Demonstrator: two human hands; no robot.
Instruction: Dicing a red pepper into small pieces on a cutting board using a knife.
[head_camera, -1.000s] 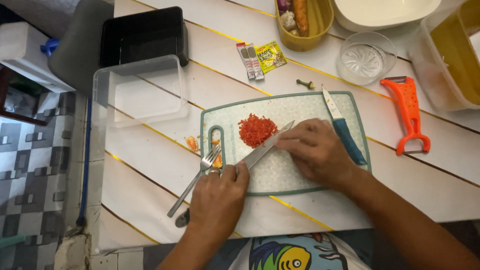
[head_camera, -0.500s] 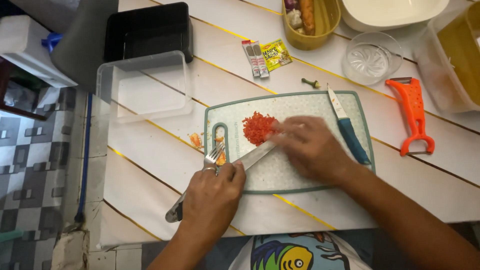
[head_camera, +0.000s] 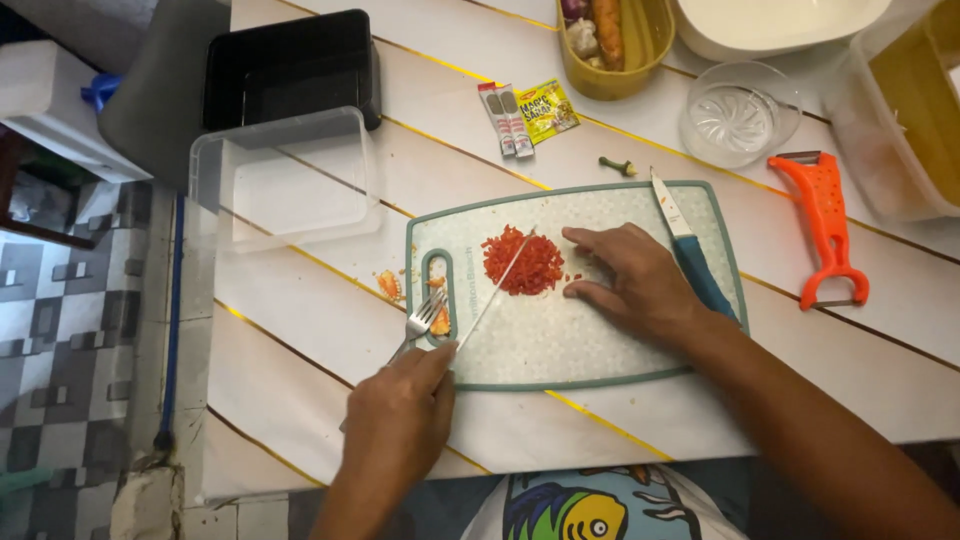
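White slatted tabletop (head_camera: 620, 130) carrying a green-rimmed cutting board (head_camera: 620, 350), with two hands working over a red chopped pile (head_camera: 523, 264).

Left hand (head_camera: 395, 425) is closing around the handle of a knife (head_camera: 497, 290), whose blade is running edge-down into the pile near the board's middle; a fork (head_camera: 422, 322) is lying just beside that hand at the board's handle slot. Right hand (head_camera: 630, 280) is resting open and flat on the board, fingertips touching the pile's right side. A blue-handled knife (head_camera: 690, 250) is lying just beyond that hand, an orange peeler (head_camera: 825, 225) sitting off the board to the right, a clear container (head_camera: 285, 180) to the left.
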